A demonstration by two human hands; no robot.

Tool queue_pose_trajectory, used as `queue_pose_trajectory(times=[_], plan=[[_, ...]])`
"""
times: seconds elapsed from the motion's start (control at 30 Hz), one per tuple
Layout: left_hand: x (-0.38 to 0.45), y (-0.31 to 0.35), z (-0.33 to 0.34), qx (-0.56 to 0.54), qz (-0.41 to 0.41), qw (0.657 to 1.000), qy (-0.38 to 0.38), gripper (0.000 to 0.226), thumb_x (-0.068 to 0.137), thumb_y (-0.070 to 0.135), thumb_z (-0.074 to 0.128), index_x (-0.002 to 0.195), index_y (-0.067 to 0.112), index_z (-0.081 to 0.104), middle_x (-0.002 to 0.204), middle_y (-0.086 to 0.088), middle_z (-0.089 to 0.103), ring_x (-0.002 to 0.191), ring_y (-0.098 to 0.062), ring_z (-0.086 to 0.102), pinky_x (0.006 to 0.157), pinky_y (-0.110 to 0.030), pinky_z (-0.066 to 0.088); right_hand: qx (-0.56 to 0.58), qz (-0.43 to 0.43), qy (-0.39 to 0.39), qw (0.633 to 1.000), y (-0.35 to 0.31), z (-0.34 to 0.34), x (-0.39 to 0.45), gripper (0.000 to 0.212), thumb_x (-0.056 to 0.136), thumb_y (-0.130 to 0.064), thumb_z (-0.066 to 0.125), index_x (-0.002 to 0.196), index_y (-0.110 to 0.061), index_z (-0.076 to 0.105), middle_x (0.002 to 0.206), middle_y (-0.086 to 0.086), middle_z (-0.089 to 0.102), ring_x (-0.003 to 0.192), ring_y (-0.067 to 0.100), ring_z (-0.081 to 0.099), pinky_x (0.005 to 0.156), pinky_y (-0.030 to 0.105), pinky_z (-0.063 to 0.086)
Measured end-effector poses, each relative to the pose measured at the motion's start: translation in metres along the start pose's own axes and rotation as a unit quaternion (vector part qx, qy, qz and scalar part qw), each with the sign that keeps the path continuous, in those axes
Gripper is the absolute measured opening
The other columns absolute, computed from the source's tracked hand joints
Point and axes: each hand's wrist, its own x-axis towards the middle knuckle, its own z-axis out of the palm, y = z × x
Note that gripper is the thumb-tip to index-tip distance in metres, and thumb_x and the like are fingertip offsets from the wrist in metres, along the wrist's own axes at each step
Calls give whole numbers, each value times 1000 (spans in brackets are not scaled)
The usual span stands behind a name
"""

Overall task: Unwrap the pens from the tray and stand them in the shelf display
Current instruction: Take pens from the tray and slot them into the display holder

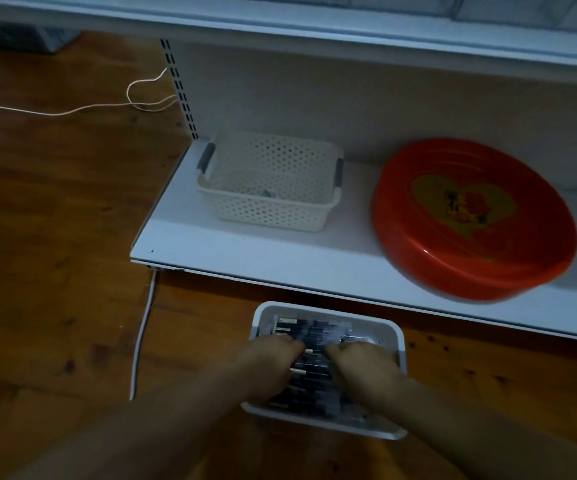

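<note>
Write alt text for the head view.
Both hands, left hand and right hand, reach into a white tray of wrapped pens on a wooden floor. Behind, a white shelf holds a perforated basket and a red dish.

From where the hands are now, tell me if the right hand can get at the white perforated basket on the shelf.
Probably yes: the right hand is down on the pens, but nothing stands between it and the basket.

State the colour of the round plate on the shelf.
Red plate with a yellow heart design, head view.
</note>
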Motion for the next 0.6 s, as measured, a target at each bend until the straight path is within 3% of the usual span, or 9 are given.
queue_pose_trajectory(times=[0.13, 0.23, 0.3, 0.43, 0.53, 0.6], plan=[[3, -4, -4, -39, -19, 999, -18, 30, 100, 14, 48, 130, 11, 53, 123, -14, 62, 107, -30, 58, 87, -39, 49, 39, -30, 38, 998, 16, -6, -1, 20, 103, -24, 48, 119, -16, 58, 106, 8, 66, 95, 27, 64, 78, 37, 51], [4, -5, -9, -75, -16, 997, -27, 28, 103, 19, 47, 128, 11, 56, 111, -12, 65, 94, -28, 58, 78, -36, 48, 110, -41, 104, 988, 31, -18, -5, 21, 103, -36, 51, 110, -23, 66, 105, -4, 64, 96, 15, 61, 81, 32, 50], [3, -3, -13, -104, -10, 994, -26, 24, 104, 21, 46, 121, 13, 60, 101, -9, 64, 82, -22, 53, 70, -32, 42, 192, -21, 134, 972, 34, -31, -7, 15, 102, -33, 55, 109, -25, 67, 102, -8, 63, 92, 10, 59, 80, 29, 49], [0, -4, -24, -173, -7, 985, 10, 16, 102, 26, 52, 88, 20, 58, 87, -5, 63, 83, -22, 61, 71, -33, 49, 357, 11, 196, 913, 29, -60, -12, 9, 101, -21, 60, 106, -24, 67, 89, -10, 68, 75, 4, 64, 69, 18, 48], [-5, -4, -39, -235, 17, 969, 69, 15, 99, 26, 59, 91, 15, 63, 88, -6, 68, 81, -17, 63, 71, -29, 48, 439, 35, 266, 857, 20, -82, -14, 14, 98, -17, 65, 107, -27, 66, 90, -7, 72, 80, 9, 70, 76, 27, 56], [-10, -2, -52, -280, 23, 953, 114, 9, 98, 27, 62, 90, 22, 65, 87, 0, 71, 80, -11, 65, 74, -26, 49, 490, 34, 306, 816, 14, -99, -14, 17, 96, -13, 67, 109, -25, 64, 88, -2, 73, 80, 12, 71, 75, 32, 57]])
